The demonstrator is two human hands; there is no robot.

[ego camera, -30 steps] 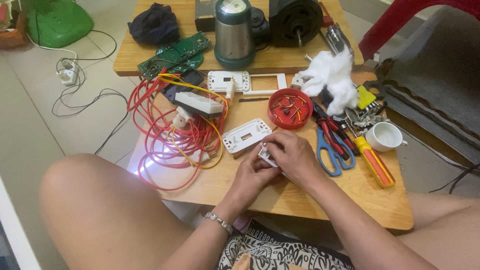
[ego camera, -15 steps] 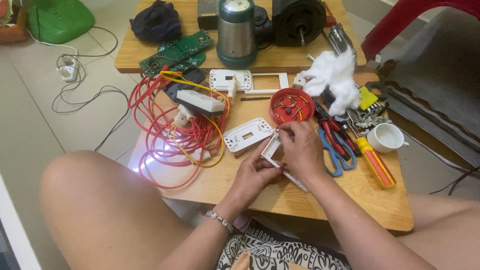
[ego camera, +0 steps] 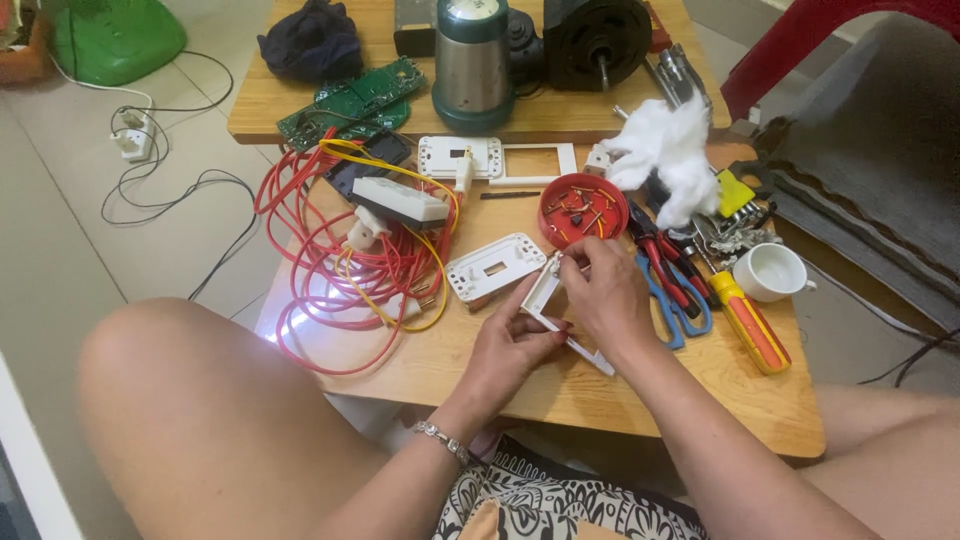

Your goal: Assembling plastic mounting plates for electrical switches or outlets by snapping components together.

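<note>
Both my hands hold a white plastic switch frame (ego camera: 545, 300) tilted up off the low wooden table (ego camera: 500, 370). My left hand (ego camera: 515, 345) grips its lower edge from below. My right hand (ego camera: 605, 290) pinches its upper right part, fingers curled over it. A white switch plate (ego camera: 495, 265) lies flat just left of my hands. A round red lid (ego camera: 583, 210) with small screws and parts sits just above my right hand.
A tangle of red and yellow wire (ego camera: 350, 260) with white plugs lies at the left. Blue scissors (ego camera: 680, 300), red pliers, an orange screwdriver (ego camera: 750, 325), a white cup (ego camera: 770, 272) and white cotton (ego camera: 665, 150) are at the right. A steel flask (ego camera: 472, 60), motor and green circuit board stand behind.
The white frame has been lifted and tilted up between my hands, and my right hand has shifted up toward the red lid.
</note>
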